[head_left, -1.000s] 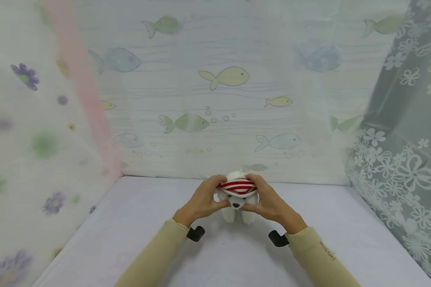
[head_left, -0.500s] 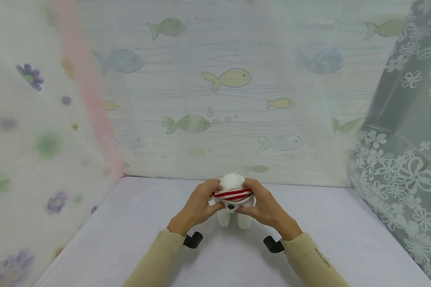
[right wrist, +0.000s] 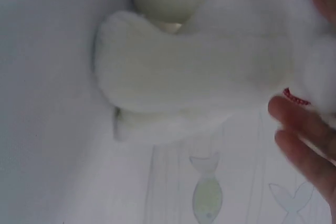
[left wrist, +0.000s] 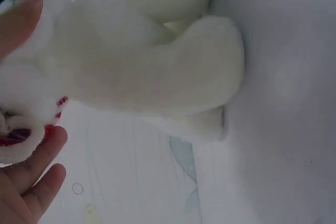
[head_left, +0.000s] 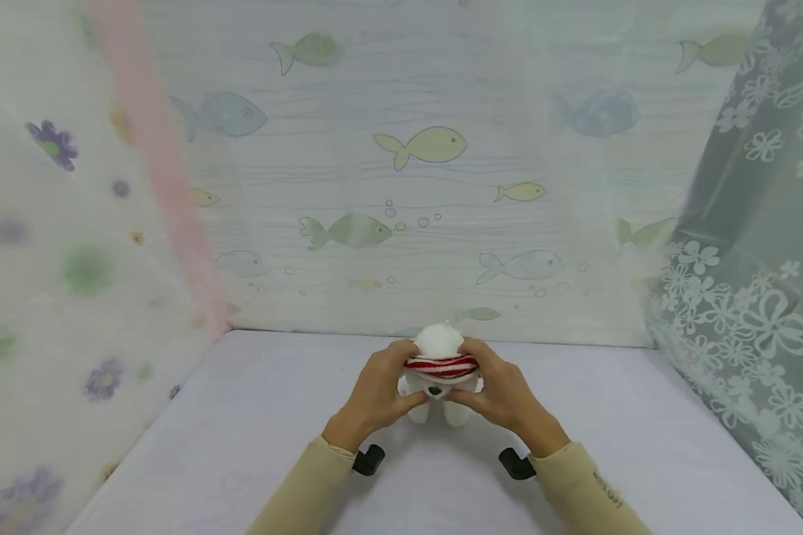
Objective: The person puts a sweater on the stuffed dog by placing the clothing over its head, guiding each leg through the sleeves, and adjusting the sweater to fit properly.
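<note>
A white plush dog with a dark nose stands on the table, facing me. Across its head, low over the eyes, lies a red-and-white striped knitted band. My left hand grips one side of the band and head, its thumb beside the muzzle. On the other side my right hand holds on in the same way. Both wrist views show the plush legs touching the table. A white knitted loop with red inside shows near my left fingers. The dog's eyes are hidden.
A white-covered table stretches around the toy. Behind it hangs a fish-printed sheet; a flowered sheet is at left and a sheer floral curtain at right. A black wrist mount shows under each sleeve.
Both hands have come slightly down and toward me with the striped band, which sits lower over the dog's face. More of the white crown shows above it.
</note>
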`<action>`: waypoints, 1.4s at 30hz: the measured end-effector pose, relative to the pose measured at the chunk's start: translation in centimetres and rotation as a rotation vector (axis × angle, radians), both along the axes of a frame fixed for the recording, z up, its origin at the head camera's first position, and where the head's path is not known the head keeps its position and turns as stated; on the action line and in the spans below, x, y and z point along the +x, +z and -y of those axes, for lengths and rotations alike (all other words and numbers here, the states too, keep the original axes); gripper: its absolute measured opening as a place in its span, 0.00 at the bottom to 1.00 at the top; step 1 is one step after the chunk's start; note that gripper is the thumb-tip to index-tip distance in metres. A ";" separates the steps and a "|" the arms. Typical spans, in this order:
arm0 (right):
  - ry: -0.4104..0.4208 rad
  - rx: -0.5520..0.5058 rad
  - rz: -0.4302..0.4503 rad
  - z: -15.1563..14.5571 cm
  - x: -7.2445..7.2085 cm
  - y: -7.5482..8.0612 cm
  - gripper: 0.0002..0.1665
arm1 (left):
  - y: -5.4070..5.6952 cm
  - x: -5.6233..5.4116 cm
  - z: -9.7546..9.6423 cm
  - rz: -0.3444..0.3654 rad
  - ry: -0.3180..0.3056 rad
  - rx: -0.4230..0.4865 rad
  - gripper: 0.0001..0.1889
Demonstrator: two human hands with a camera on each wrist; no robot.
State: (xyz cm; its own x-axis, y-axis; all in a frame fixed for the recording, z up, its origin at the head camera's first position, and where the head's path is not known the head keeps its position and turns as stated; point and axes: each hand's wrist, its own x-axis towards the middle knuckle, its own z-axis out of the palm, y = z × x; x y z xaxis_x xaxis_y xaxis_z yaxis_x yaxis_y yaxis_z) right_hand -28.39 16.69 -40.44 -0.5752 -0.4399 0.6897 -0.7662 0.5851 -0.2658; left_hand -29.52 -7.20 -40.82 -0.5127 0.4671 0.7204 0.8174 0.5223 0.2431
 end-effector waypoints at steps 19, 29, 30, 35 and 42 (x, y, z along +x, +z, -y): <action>-0.071 -0.033 -0.215 0.7 -0.2 -0.5 0.32 | -0.8 0.6 -0.9 -0.114 0.133 0.059 0.23; -0.020 0.023 -0.298 1.4 0.0 -1.0 0.25 | -1.3 1.0 -1.3 -0.190 0.114 0.024 0.18; -0.017 0.030 -0.307 1.4 0.0 -1.1 0.25 | -1.4 1.0 -1.4 -0.209 0.121 0.020 0.18; 0.007 0.055 -0.279 1.2 0.1 -1.1 0.24 | -1.4 0.9 -1.2 -0.178 0.099 0.028 0.18; 0.073 -0.022 -0.116 1.2 0.7 -0.6 0.24 | -0.5 1.0 -0.4 0.069 -0.048 0.076 0.21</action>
State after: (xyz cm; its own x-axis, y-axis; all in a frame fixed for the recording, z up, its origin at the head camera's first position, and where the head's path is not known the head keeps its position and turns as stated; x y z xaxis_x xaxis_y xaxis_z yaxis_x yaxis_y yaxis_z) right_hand -27.66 15.46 -41.08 -0.4581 -0.4617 0.7596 -0.8327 0.5220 -0.1849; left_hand -28.50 -6.76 -41.35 -0.5408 0.4376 0.7184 0.8210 0.4603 0.3376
